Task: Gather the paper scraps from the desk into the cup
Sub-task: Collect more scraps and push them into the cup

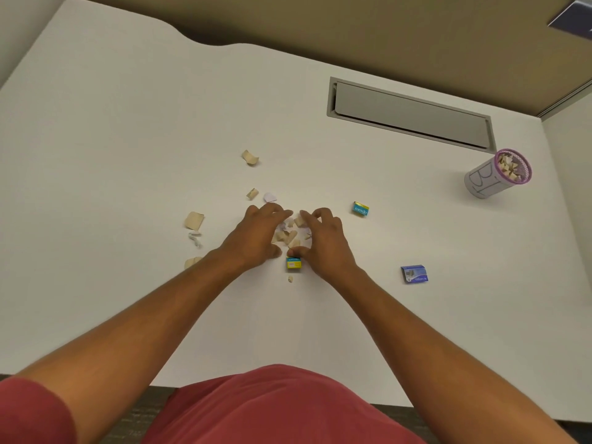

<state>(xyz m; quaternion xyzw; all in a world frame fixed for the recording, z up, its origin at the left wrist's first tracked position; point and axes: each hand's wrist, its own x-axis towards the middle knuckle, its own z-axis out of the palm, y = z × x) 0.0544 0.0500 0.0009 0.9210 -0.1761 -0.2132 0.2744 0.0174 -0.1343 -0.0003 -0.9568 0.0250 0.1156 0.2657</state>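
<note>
Tan and pale torn paper scraps (pixel 290 233) lie heaped on the white desk (pixel 128 155), cupped between the left hand (pixel 256 235) and right hand (pixel 323 241), fingers curled around the heap. The grey cup with a purple rim (pixel 496 174) stands well apart at far right, already holding scraps.

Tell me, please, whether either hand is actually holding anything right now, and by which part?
Neither plainly holds anything: left hand and right hand curl round the pile of tan and white paper scraps on the desk.
</note>
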